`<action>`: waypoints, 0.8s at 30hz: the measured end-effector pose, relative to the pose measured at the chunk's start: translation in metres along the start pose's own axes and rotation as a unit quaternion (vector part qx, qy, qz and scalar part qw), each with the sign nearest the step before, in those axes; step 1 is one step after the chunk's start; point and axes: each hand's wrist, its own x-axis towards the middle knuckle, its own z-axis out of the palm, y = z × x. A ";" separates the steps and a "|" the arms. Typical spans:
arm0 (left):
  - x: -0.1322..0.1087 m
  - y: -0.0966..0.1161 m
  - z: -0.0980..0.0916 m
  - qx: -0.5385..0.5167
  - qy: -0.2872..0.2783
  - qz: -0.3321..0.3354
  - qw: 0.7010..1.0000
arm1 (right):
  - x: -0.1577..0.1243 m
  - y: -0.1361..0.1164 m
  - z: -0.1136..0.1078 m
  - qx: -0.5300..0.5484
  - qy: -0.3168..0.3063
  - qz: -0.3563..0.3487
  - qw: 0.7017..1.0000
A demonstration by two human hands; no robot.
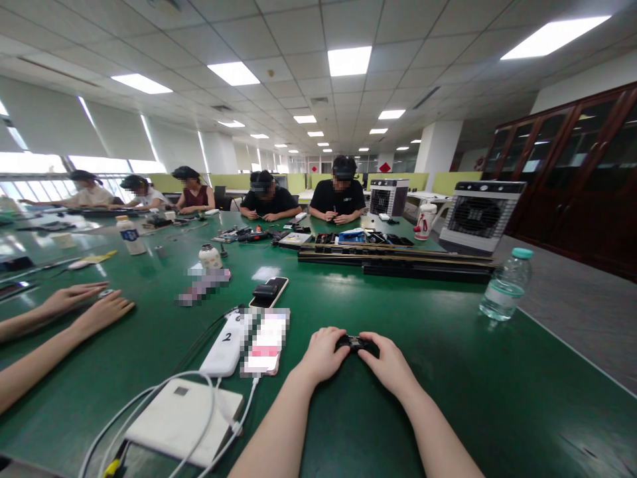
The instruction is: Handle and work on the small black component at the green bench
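Both hands grip a small black object (355,342) with a lighter patch in its middle, low over the green table (448,332) or resting on it. My left hand (322,353) closes around its left end, thumb on the near side. At its right end my right hand (387,362) has its thumb and fingers closed. The fingers cover much of the object, so its exact kind does not show. Left of my left hand lie a phone with a lit, blurred screen (265,348) and a white power bank (223,345) marked 2.
Cables cross a white box (174,418) at front left. A dark phone (273,292) lies ahead; a water bottle (505,289) stands right. Long black rails (423,269) and tools lie farther back. Another person's hands (102,309) rest at left; several people sit around the table.
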 end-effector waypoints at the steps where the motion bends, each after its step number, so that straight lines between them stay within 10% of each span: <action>1: 0.000 0.000 0.000 0.001 0.001 0.002 1.000 | 0.000 0.000 0.000 0.000 -0.001 0.000 1.000; 24: -0.004 0.012 -0.008 0.061 -0.012 0.009 0.998 | 0.001 0.001 0.000 0.016 -0.006 0.004 1.000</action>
